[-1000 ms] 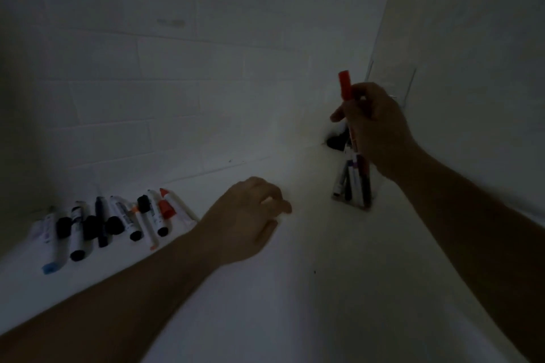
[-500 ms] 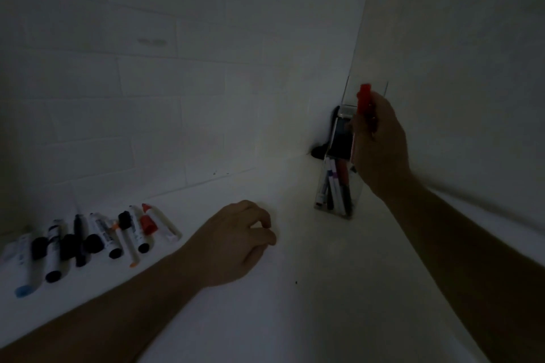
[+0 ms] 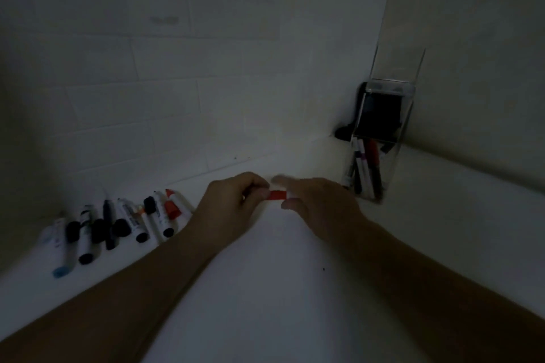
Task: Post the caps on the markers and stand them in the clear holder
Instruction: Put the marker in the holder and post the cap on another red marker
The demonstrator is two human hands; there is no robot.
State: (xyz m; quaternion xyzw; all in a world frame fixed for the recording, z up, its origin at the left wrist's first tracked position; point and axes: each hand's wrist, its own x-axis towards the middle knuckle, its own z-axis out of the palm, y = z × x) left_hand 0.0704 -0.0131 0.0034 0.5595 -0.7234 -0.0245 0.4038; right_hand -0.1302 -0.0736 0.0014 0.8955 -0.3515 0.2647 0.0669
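Note:
The clear holder [image 3: 392,174] stands in the corner at the right with several capped markers upright in it, one of them red [image 3: 373,156]. My left hand [image 3: 233,209] is over the middle of the white surface, its curled fingers pinching a short red piece [image 3: 277,195] that looks like a marker cap. My right hand [image 3: 321,209] is just to the right of it; its blurred forefinger and its thumb are spread around the red piece's right end without closing on it. Loose markers and caps [image 3: 129,221] lie in a row at the left.
A white brick wall [image 3: 206,82] runs behind the surface and a plain wall [image 3: 472,68] closes the right side. A dark object [image 3: 380,109] sits in the corner behind the holder. A blue-capped marker [image 3: 60,247] ends the row at the left.
My right hand has let the red marker go into the holder and come down left to meet my left hand. The left hand now shows a red piece between its fingers.

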